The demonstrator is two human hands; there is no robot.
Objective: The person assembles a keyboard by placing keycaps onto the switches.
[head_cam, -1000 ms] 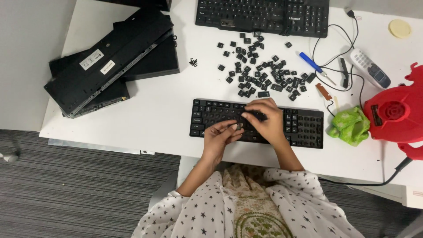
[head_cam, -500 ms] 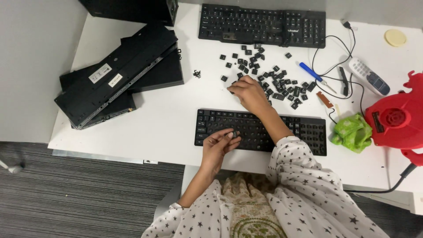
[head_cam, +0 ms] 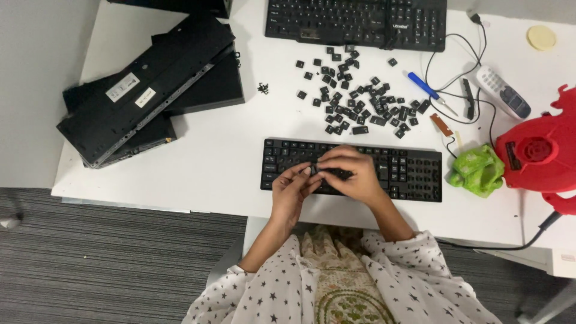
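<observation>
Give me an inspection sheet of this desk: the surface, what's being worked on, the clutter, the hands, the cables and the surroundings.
Surface: white table, crowded.
Job's things: black keyboard at the near edge; loose black keycaps heaped behind it.
Clutter: stacked black keyboards, second keyboard, blue screwdriver, remote, green cloth, red blower.
Hands: left hand and right hand meet over the keyboard's middle, pinching something small and dark.
Cables: black wires looped near the remote.
Surroundings: grey carpet.
</observation>
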